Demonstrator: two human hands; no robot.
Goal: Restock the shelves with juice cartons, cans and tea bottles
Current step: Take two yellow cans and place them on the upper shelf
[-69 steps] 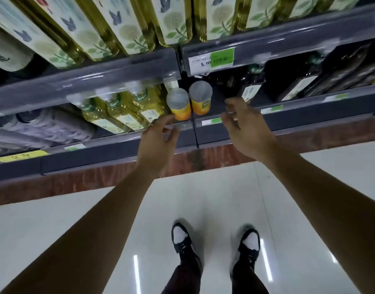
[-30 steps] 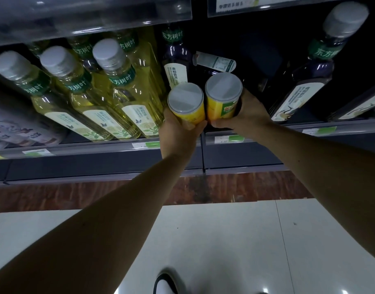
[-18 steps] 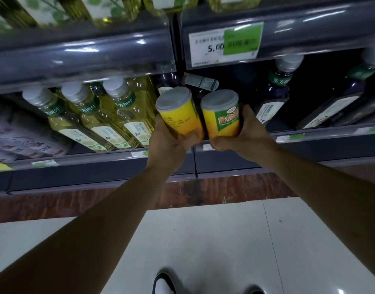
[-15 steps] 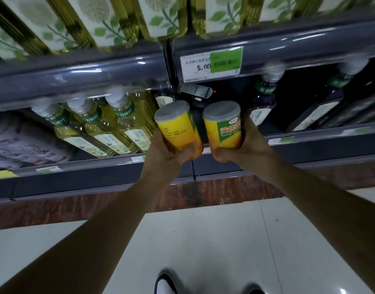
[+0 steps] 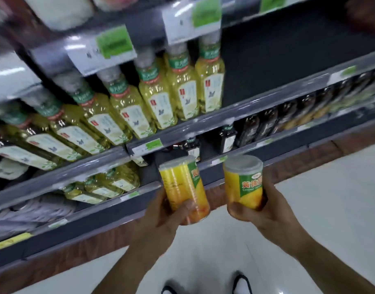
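Left hand: the left hand is wrapped round the left can, thumb across its front, out in front of the shelves.
Right hand: the right hand clasps the right can low down, a clear gap between the two.
Cans: yellow with green label patches and grey lids; contents not visible.
Shelves: green tea bottles of pale yellow liquid fill the middle shelf on the left; dark open room to their right.
Lower shelf: dark tea bottles stand far back.
Floor: pale floor beneath.
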